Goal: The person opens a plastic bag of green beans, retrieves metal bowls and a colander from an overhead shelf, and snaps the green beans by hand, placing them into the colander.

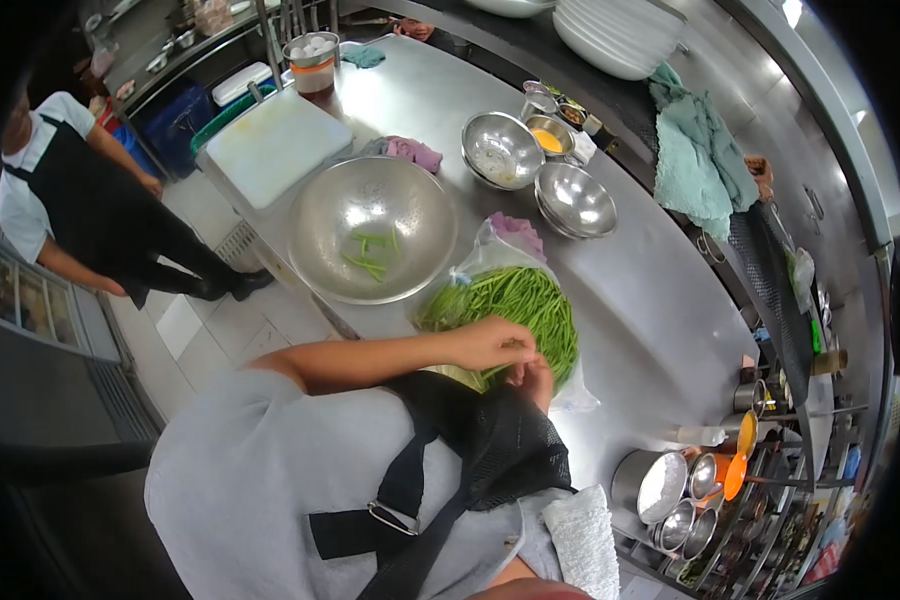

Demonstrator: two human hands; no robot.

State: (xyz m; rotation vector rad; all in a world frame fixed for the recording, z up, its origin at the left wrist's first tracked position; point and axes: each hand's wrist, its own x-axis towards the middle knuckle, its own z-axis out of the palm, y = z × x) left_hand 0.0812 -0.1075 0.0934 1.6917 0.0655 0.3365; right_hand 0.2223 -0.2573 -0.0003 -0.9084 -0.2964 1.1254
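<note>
Green beans (530,305), long, thin and bright, lie heaped in a clear plastic bag (578,392) on the steel table (660,310), next to the big bowl (318,225) w/ a few short green pcs (370,255). Above them we see L hand (490,342) and R hand (535,382), fingers bent, tips close together. We cannot tell what they hold, if anything; R forearm is hidden behind the apron (515,440).

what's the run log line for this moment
left hand, right hand: close together at green beans | bag: around beans | bowl: few green pieces inside
</note>
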